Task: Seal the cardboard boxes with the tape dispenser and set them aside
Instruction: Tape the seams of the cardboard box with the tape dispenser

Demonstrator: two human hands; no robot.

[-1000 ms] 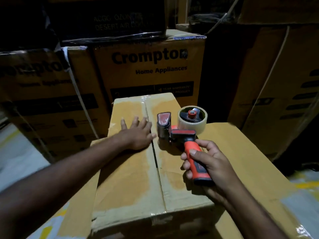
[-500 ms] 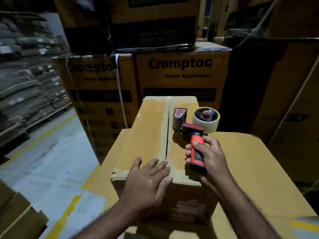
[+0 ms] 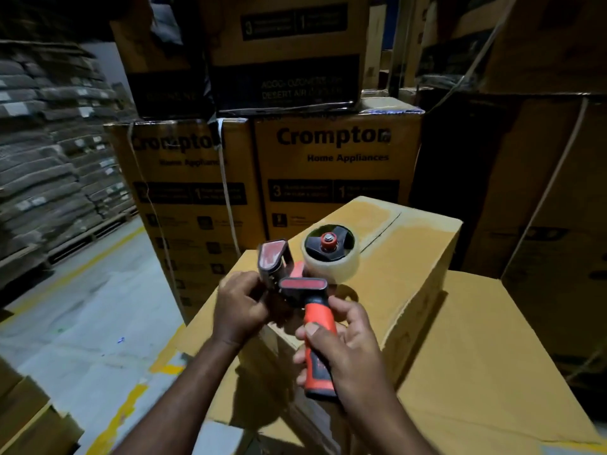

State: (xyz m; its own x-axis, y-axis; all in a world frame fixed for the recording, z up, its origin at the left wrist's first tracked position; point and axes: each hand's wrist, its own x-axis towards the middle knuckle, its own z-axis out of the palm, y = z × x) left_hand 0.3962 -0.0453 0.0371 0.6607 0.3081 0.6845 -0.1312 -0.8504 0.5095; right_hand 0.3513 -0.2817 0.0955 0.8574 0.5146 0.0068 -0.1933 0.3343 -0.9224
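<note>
Stacked Crompton cartons (image 3: 335, 165) behind. Gripping tape dispenser (image 3: 303, 284) handle with right hand (image 3: 348, 349), pinching its front with left hand (image 3: 239, 307), over cardboard box's (image 3: 410, 257) near corner.

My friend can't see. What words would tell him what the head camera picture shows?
Two hands hold a tape dispenser over a cardboard box. The right hand grips its orange handle; the left hand pinches its front end. Crompton boxes are stacked behind.

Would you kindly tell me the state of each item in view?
Tape dispenser: held aloft.
Tape roll: mounted on the dispenser.
Right hand: grips the orange handle.
Left hand: pinches the dispenser's front end.
Small cardboard box: flaps closed, resting on larger box.
</note>
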